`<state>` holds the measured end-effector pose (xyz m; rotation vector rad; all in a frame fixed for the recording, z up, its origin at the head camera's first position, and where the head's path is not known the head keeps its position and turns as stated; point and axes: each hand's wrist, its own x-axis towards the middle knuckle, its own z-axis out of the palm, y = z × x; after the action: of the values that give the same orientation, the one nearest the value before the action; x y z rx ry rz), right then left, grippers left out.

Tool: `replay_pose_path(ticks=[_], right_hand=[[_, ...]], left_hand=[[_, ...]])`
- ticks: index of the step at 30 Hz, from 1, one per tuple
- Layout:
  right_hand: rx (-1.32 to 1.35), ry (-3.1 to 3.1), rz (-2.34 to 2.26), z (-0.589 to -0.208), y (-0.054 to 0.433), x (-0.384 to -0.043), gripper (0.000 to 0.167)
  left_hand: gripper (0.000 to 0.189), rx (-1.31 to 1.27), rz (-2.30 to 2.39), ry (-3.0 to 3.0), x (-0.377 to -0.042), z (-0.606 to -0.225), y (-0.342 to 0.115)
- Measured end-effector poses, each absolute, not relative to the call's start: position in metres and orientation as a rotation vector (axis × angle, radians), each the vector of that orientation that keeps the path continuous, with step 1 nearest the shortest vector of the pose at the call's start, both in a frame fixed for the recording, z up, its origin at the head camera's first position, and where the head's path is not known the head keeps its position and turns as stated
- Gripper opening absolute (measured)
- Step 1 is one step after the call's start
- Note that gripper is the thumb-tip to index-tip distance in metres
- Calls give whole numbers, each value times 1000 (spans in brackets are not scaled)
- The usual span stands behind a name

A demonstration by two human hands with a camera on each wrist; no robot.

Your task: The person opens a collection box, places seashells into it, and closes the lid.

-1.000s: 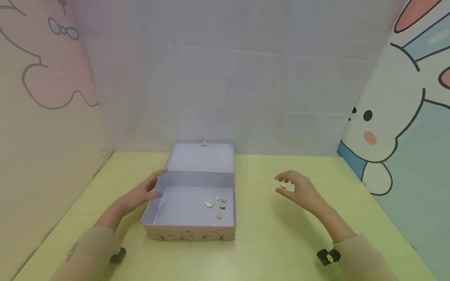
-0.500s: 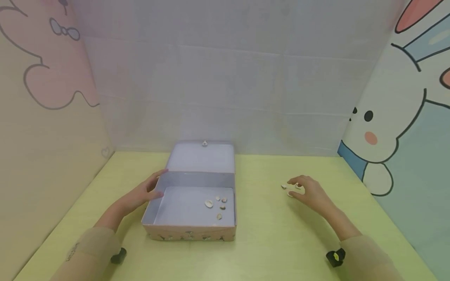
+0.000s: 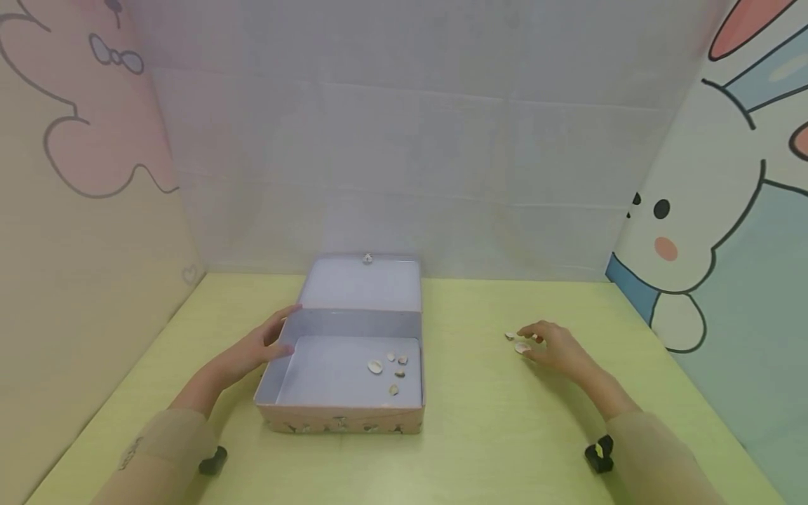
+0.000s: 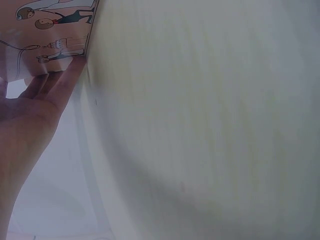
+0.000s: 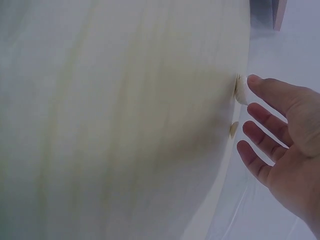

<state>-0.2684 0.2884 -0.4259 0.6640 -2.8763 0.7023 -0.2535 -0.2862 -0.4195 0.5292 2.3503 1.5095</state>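
On the pale yellow table [image 3: 467, 449] stands an open pink rectangular box [image 3: 344, 419], which holds 5 small whitish seashells [image 3: 375, 366]. The left hand [image 3: 249, 349] rests on the box's left rim, unclenched; the right hand [image 3: 560, 348], fingers apart, is just beside similar shells [image 3: 520, 347] on the table. A careless touch might push these away, since they seem light. Letters [image 3: 130, 452] on the beige left sleeve [image 3: 170, 449] are too small to read.

Box [image 3: 331, 372]: pink outside, cartoon figures [image 4: 72, 19] printed; inside pale lilac. 5 shells [image 3: 375, 367] in box: whitish to brownish. Table [image 3: 473, 435]: yellow-green, faint streaks. Sleeves [image 3: 656, 452]: beige. Right wall [image 3: 770, 322]: white rabbit [image 3: 701, 217], black outlines.
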Motion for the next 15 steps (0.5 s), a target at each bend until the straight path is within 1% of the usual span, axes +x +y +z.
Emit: replay_pose_path(ticks=[7, 15], right_hand=[[696, -2937, 691, -429, 290, -275, 31], [708, -2942, 718, -434, 290, -280, 24]], left_hand=[[71, 538, 1507, 2349, -255, -421, -287], [72, 541, 1518, 2337, -255, -420, -287]])
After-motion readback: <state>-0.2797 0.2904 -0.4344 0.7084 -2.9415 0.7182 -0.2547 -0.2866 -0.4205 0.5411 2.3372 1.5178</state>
